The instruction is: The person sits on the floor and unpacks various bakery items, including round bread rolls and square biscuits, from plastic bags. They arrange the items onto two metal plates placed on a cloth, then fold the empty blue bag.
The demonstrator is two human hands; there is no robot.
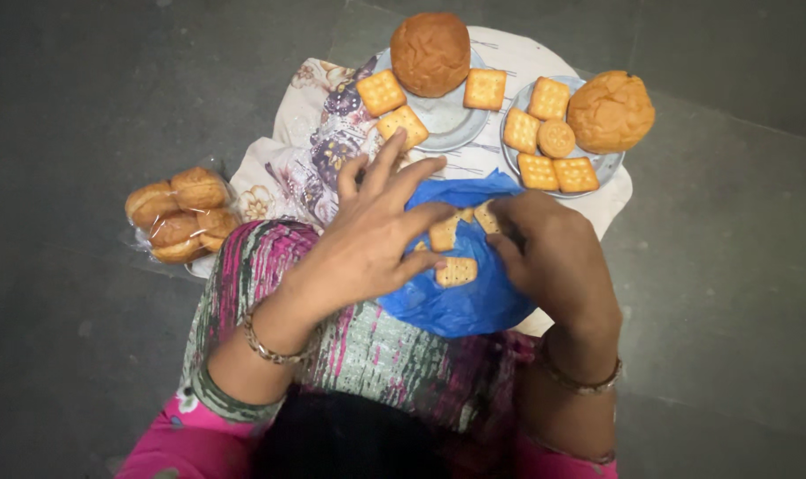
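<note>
Blue bag (461, 306) of square biscuits (456, 271) under two hands — left (372, 239) spread open, right (554, 257) pinching one biscuit (487, 217).

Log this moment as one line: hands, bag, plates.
left hand: spread over blue bag | right hand: on square biscuits in bag | two plates: bun plus biscuits each

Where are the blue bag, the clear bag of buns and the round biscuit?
blue bag (461, 306): head view, bare lower part of the plastic.
clear bag of buns (183, 215): head view, middle of the buns.
round biscuit (556, 138): head view, its centre, on the right plate.
</note>
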